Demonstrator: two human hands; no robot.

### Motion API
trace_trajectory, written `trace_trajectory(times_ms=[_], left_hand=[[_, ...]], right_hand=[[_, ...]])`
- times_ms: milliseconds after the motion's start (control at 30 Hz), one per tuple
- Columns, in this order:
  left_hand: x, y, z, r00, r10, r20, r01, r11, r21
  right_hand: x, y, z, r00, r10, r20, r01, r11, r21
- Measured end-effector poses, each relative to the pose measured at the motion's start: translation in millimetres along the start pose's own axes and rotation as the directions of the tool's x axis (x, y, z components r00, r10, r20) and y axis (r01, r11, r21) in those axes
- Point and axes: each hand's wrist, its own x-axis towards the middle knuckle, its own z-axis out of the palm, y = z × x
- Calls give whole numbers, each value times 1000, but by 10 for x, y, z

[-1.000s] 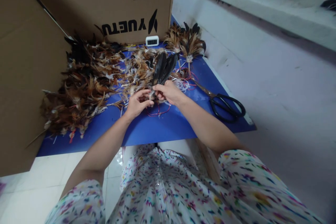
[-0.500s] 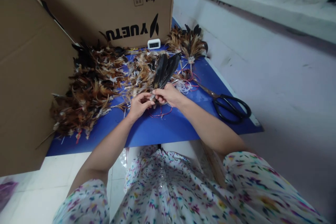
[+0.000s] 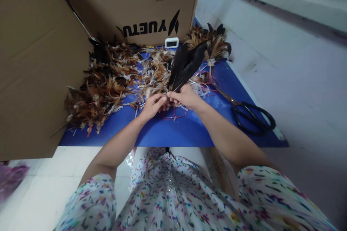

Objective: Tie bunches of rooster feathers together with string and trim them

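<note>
A bundle of long black feathers point(image 3: 185, 63) rises from between my hands, its tips spread up and to the right. My left hand point(image 3: 154, 106) pinches the base of the bundle from the left. From the right, my right hand point(image 3: 185, 97) grips the same base, thumb toward the left thumb. Both hands meet just above the blue board point(image 3: 176, 133). Loops of red string point(image 3: 173, 118) lie beneath them. Behind the hands, small brown and white feather tufts point(image 3: 155, 74) are spread out. The fingers hide the quill ends.
Brown feathers point(image 3: 100, 94) are heaped at left beside a cardboard box point(image 3: 121, 3). A white digital clock point(image 3: 171, 43) and finished-looking feather bunches point(image 3: 214, 45) stand at the back. Large black-handled scissors point(image 3: 253, 118) lie at right, near white string point(image 3: 200, 89).
The view has shifted, so the scene sits farther right in the picture. The black feathers now fan wider and lean more to the right; both hands still hold their base.
</note>
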Motion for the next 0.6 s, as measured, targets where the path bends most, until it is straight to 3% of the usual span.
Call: trace_trajectory(times_ms=[100,200,300,467,600], left_hand=[[10,-18,1,997,-44,68,47,997,-54],[10,-26,-5,997,-33,65,37,998,-54],[-2,-6,-16,999,-24,32,25,999,-34],[-18,37,-37,992,3,128,8,996,-86],[-17,39,-39,991,36,131,-22,994,-110]], right_hand=[[-19,24,11,998,-24,51,28,997,-68],[-21,49,22,998,-33,53,36,998,-50],[3,80,14,998,-63,28,62,998,33],[53,122,-32,999,-24,-24,28,974,223],[25,74,-10,1000,-7,8,4,944,331]])
